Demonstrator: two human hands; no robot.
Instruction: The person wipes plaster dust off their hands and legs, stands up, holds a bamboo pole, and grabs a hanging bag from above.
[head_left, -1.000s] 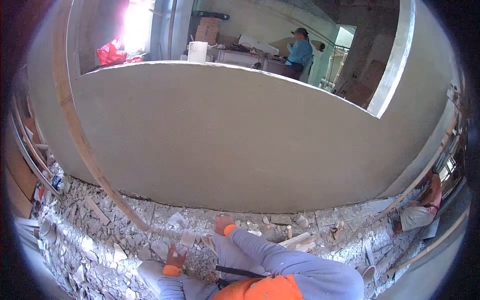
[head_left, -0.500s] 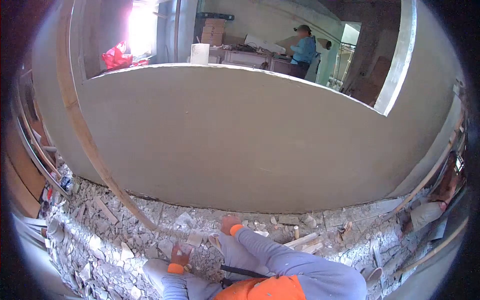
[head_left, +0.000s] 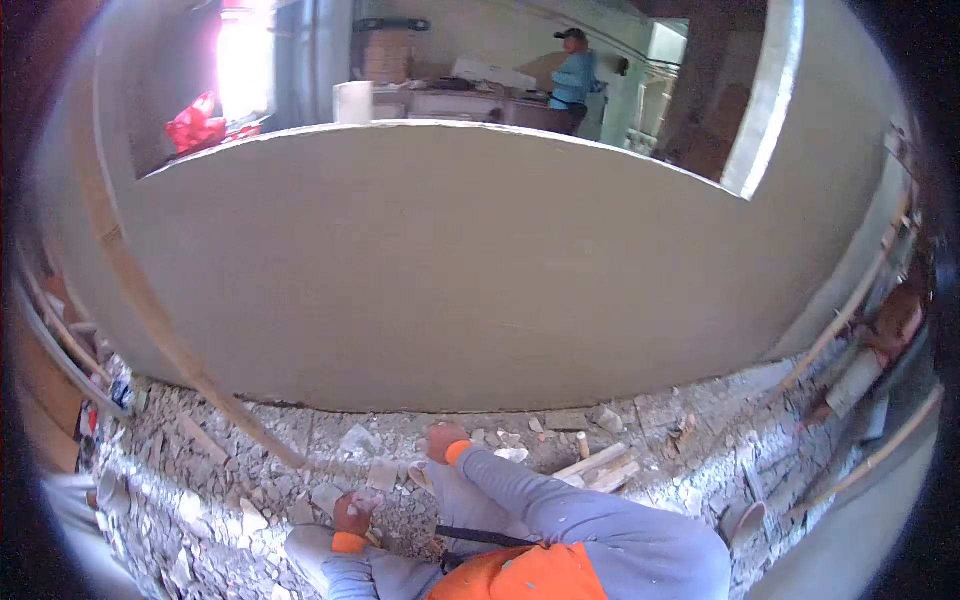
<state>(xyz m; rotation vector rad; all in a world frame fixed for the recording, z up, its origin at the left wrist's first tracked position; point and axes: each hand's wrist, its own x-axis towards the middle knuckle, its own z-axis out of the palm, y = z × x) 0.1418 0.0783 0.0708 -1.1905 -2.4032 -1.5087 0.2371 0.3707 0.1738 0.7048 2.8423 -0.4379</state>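
Observation:
My left hand, in an orange cuff, is low over the rubble beside my left knee. A pale patch shows at its fingers; I cannot make out whether it is held. Past my right knee, my right hand is near the foot of the wall, rounded and small in view, its fingers hidden. Before me rises a smooth grey plastered wall with a wide opening above it. Broken rubble covers the ground around both hands.
A wooden pole leans on the left. Wood pieces lie to the right of my knees. A pale block and a red bag are at the ledge. Beyond the opening, a person in blue stands by a cluttered counter.
My view has turned slightly, so the wall and opening sit further left and higher. Both hands keep nearly the same places by my knees. The person beyond the opening still stands there.

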